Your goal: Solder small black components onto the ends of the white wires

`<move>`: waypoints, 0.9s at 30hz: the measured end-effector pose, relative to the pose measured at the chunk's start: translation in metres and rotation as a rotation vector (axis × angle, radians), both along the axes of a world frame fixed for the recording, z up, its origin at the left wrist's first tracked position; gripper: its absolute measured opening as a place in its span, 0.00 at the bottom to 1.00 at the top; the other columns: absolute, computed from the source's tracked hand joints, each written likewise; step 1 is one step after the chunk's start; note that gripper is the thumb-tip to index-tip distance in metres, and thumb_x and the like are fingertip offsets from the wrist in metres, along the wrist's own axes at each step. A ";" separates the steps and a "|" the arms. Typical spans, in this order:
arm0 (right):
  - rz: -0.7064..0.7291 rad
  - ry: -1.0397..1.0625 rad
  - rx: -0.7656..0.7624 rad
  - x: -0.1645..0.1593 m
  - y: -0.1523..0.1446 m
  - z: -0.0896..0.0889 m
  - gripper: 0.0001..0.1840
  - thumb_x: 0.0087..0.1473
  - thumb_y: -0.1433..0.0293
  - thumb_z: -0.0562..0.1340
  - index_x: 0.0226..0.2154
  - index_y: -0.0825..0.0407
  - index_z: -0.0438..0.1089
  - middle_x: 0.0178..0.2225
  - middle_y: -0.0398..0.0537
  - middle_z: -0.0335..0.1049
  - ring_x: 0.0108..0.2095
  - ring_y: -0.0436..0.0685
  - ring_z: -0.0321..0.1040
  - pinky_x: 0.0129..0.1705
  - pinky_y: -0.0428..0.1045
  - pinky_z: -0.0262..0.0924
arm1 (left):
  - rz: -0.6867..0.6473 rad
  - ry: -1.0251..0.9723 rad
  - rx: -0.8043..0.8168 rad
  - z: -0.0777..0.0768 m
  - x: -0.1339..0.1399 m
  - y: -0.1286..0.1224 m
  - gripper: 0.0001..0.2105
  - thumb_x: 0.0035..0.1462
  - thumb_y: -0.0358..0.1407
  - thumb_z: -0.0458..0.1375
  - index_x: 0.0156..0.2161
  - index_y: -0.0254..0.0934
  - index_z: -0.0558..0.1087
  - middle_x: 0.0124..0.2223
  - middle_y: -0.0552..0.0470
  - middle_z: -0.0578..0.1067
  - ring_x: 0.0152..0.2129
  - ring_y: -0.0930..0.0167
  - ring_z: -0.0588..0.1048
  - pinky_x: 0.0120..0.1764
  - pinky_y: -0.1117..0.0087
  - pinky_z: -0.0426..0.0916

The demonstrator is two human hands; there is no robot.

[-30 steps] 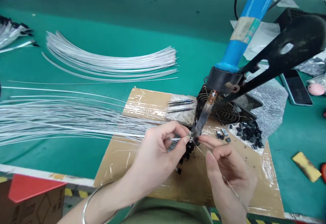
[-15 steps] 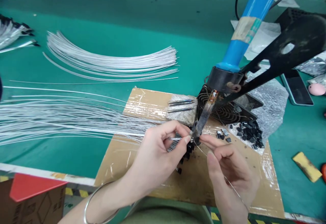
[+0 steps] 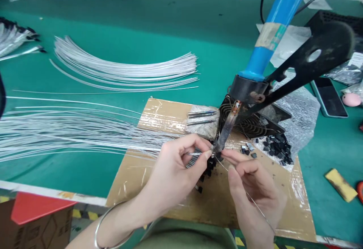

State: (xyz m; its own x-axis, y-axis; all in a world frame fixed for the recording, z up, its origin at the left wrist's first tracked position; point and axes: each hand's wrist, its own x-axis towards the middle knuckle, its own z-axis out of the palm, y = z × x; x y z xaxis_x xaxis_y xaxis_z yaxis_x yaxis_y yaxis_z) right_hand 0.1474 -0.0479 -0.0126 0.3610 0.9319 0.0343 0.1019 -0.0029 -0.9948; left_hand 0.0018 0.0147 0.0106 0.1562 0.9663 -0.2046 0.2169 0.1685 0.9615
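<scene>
Thin wire point(image 3: 258, 206) is looking silvery, v. fine & slightly bowed, w/ a soft shine along its length. Pale cable point(image 3: 195, 153) is showing as a short, light, straight length; its far end is hiding btwn fingertips, too small to make out.

Re position: thin wire is running from just below the dark, worn iron tip point(image 3: 224, 137), passing btwn R thumb & bent finger, then trailing across the palm twd the wrist. R hand point(image 3: 256, 194) is pinching it there, its other fingers stretching up close to the tip; can't tell if they're touching anything. L hand point(image 3: 177, 179) is gripping the pale cable, thumb & index closing on it right beside the tip; cable is emerging on the inner side of those fingers, pointing L.

Iron tip is sloping down from a blue handle point(image 3: 262, 52), which a black bracket point(image 3: 312, 67) is holding. Both hands are working over brown cardboard point(image 3: 124, 183). Loose wires point(image 3: 85, 130) are spreading out L of the L hand, some dark connectors point(image 3: 208, 171) are lying under/beside its fingers, & a pile of black pieces point(image 3: 279, 149) is sitting beyond the R hand.
</scene>
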 end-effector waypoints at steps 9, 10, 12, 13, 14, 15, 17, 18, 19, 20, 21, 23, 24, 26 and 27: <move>0.005 -0.088 0.041 0.002 0.000 -0.004 0.11 0.65 0.73 0.66 0.30 0.46 0.69 0.47 0.45 0.86 0.47 0.53 0.84 0.51 0.46 0.73 | -0.007 0.033 0.001 -0.004 0.000 0.000 0.07 0.57 0.35 0.59 0.30 0.37 0.76 0.34 0.46 0.83 0.26 0.69 0.74 0.23 0.72 0.58; 0.005 -0.097 0.049 0.002 0.000 -0.004 0.11 0.64 0.73 0.66 0.30 0.46 0.69 0.47 0.45 0.86 0.47 0.54 0.84 0.51 0.47 0.74 | -0.007 0.033 0.006 -0.003 0.000 0.000 0.07 0.57 0.35 0.59 0.30 0.37 0.76 0.34 0.46 0.83 0.26 0.69 0.75 0.23 0.72 0.58; 0.001 -0.102 0.058 0.002 0.001 -0.004 0.11 0.64 0.74 0.66 0.30 0.47 0.69 0.47 0.45 0.86 0.47 0.54 0.84 0.51 0.47 0.74 | -0.007 0.028 0.014 -0.002 0.000 0.000 0.07 0.57 0.35 0.59 0.30 0.37 0.76 0.34 0.46 0.83 0.26 0.69 0.75 0.23 0.72 0.57; 0.000 -0.101 0.060 0.002 0.001 -0.004 0.11 0.63 0.74 0.66 0.30 0.47 0.69 0.47 0.45 0.86 0.47 0.54 0.84 0.51 0.47 0.74 | -0.008 0.024 0.016 -0.002 0.000 0.000 0.07 0.57 0.35 0.59 0.30 0.37 0.76 0.34 0.46 0.84 0.26 0.69 0.74 0.23 0.72 0.57; -0.001 -0.101 0.060 0.001 0.001 -0.003 0.11 0.63 0.74 0.66 0.30 0.47 0.69 0.47 0.45 0.86 0.47 0.54 0.84 0.51 0.47 0.74 | -0.007 0.020 0.019 -0.002 0.000 0.000 0.07 0.57 0.34 0.59 0.30 0.37 0.76 0.34 0.46 0.84 0.25 0.69 0.74 0.22 0.72 0.57; -0.002 -0.102 0.058 0.001 0.001 -0.003 0.11 0.63 0.74 0.66 0.30 0.47 0.69 0.47 0.45 0.86 0.47 0.54 0.84 0.51 0.47 0.74 | -0.003 0.015 0.022 -0.002 0.000 0.000 0.06 0.57 0.34 0.59 0.30 0.37 0.76 0.33 0.46 0.84 0.25 0.70 0.74 0.23 0.72 0.57; -0.005 -0.111 0.055 0.001 0.001 -0.003 0.11 0.62 0.74 0.67 0.30 0.47 0.70 0.46 0.45 0.87 0.46 0.54 0.84 0.51 0.47 0.74 | 0.003 0.004 0.028 -0.002 -0.001 0.000 0.06 0.57 0.33 0.59 0.30 0.37 0.76 0.33 0.47 0.84 0.24 0.70 0.74 0.23 0.72 0.58; -0.005 -0.118 0.054 0.001 0.001 -0.004 0.10 0.62 0.74 0.67 0.30 0.47 0.70 0.46 0.45 0.87 0.45 0.54 0.84 0.51 0.47 0.74 | 0.004 -0.001 0.030 -0.002 -0.001 0.000 0.06 0.57 0.33 0.59 0.29 0.37 0.76 0.33 0.47 0.84 0.24 0.71 0.73 0.23 0.72 0.58; -0.006 -0.127 0.054 0.001 0.001 -0.004 0.10 0.62 0.73 0.68 0.30 0.47 0.70 0.46 0.45 0.87 0.45 0.54 0.84 0.51 0.47 0.74 | 0.004 -0.006 0.033 -0.002 -0.001 0.000 0.06 0.57 0.33 0.59 0.29 0.37 0.76 0.33 0.47 0.84 0.24 0.71 0.73 0.23 0.73 0.58; -0.005 -0.135 0.055 0.001 0.001 -0.004 0.11 0.63 0.73 0.68 0.30 0.47 0.70 0.46 0.46 0.87 0.45 0.54 0.85 0.50 0.48 0.74 | 0.002 -0.009 0.034 -0.002 0.000 0.000 0.06 0.57 0.33 0.59 0.30 0.37 0.76 0.33 0.48 0.84 0.23 0.72 0.72 0.23 0.73 0.58; -0.002 -0.140 0.058 0.001 0.001 -0.004 0.11 0.63 0.73 0.67 0.30 0.47 0.70 0.46 0.46 0.87 0.45 0.55 0.85 0.50 0.48 0.75 | -0.003 -0.011 0.032 -0.002 0.000 0.000 0.06 0.57 0.33 0.60 0.30 0.37 0.76 0.33 0.48 0.84 0.23 0.72 0.72 0.23 0.73 0.59; 0.006 -0.141 0.064 0.002 0.001 -0.005 0.11 0.63 0.74 0.67 0.30 0.47 0.70 0.46 0.47 0.87 0.45 0.55 0.85 0.50 0.49 0.75 | -0.004 -0.006 0.029 -0.002 0.000 0.001 0.06 0.57 0.33 0.59 0.30 0.37 0.77 0.33 0.48 0.84 0.22 0.73 0.71 0.23 0.73 0.59; 0.008 -0.137 0.066 0.002 0.001 -0.005 0.11 0.63 0.74 0.66 0.30 0.47 0.70 0.46 0.46 0.86 0.46 0.55 0.84 0.51 0.48 0.74 | -0.004 0.000 0.029 -0.002 0.001 0.000 0.06 0.57 0.33 0.60 0.30 0.37 0.76 0.33 0.48 0.84 0.23 0.72 0.72 0.23 0.73 0.59; 0.009 -0.131 0.067 0.002 0.001 -0.006 0.11 0.63 0.74 0.66 0.30 0.47 0.70 0.47 0.44 0.86 0.46 0.53 0.84 0.51 0.46 0.74 | -0.005 0.015 0.031 -0.003 0.000 0.000 0.06 0.57 0.33 0.60 0.29 0.37 0.76 0.33 0.47 0.83 0.24 0.71 0.73 0.23 0.73 0.59; 0.007 -0.133 0.067 0.002 0.001 -0.006 0.11 0.63 0.74 0.67 0.30 0.46 0.69 0.46 0.43 0.86 0.47 0.53 0.84 0.51 0.46 0.73 | -0.004 0.021 0.033 -0.003 0.000 0.000 0.06 0.57 0.33 0.60 0.29 0.37 0.76 0.33 0.47 0.83 0.25 0.71 0.74 0.23 0.73 0.58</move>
